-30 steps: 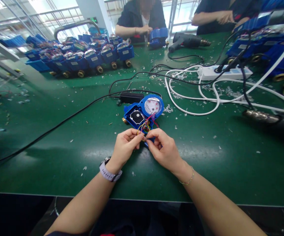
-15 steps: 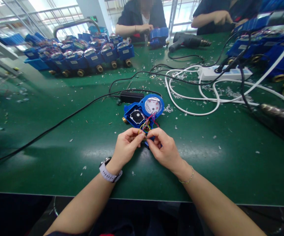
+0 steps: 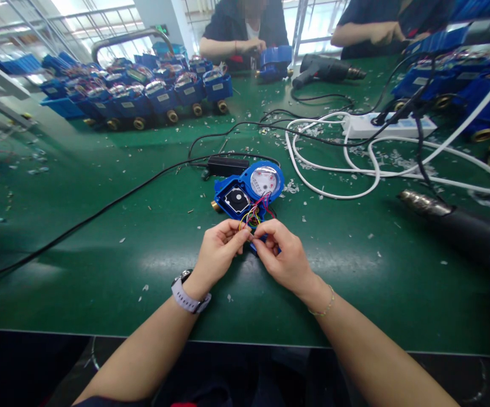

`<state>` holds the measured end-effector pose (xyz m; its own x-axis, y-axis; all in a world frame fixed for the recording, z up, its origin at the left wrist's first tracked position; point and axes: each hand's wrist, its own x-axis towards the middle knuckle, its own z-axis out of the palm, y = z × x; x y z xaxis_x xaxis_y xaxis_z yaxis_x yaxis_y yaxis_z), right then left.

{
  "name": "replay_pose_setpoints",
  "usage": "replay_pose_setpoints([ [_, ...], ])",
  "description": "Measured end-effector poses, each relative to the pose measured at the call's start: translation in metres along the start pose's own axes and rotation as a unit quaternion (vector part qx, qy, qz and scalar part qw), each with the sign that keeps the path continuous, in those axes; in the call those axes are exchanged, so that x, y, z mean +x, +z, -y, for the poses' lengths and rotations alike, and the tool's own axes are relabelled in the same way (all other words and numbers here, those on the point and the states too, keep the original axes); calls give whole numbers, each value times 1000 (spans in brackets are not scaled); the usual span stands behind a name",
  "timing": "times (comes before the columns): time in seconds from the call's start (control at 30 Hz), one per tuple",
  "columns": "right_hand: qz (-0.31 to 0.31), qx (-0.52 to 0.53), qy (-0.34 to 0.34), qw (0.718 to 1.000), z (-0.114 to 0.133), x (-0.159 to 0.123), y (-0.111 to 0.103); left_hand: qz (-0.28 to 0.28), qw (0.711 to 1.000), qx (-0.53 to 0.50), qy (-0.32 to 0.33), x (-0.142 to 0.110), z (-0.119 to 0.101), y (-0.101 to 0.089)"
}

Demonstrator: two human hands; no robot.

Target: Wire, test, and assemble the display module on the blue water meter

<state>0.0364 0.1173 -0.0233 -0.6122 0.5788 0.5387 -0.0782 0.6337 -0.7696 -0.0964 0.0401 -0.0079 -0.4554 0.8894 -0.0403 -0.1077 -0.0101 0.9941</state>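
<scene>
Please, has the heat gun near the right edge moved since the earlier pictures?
Yes. Judged against the white power strip, the heat gun now reaches further left than in either earlier picture.

I see 1 blue meter (image 3: 248, 191) lying open at the frame's centre on the green table (image 3: 121, 226). Its clear round dial (image 3: 265, 181) faces up at upper right; a black disc (image 3: 238, 198) sits in the angular compartment beside it. Thin red, yellow and white wires (image 3: 253, 213) spill loosely below the dial.
</scene>
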Motion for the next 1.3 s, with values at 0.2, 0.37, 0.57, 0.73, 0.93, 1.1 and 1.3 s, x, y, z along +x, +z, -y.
replay_pose_setpoints([
  [0.2,4,3,-2,1000,1,0,-1,6,1000,-2,2,0,1,0],
  [0.37,10,7,-7,1000,2,1,-1,4,1000,-2,4,0,2,0],
  [0.57,25,14,-11,1000,0,3,-2,3,1000,-11,3,0,2,1],
  [0.73,29,16,-10,999,-3,3,-5,-5,1000,-5,1,0,2,0],
  [0.93,5,11,2,1000,-2,2,-6,-7,1000,-5,2,1,1,-2],
  [1.1,15,1,-8,1000,-2,1,-3,-5,1000,-5,-8,1,0,-1],
  [1.3,14,2,0,1000,-2,1,-2,-3,1000,-11,-10,1,1,-1],
])
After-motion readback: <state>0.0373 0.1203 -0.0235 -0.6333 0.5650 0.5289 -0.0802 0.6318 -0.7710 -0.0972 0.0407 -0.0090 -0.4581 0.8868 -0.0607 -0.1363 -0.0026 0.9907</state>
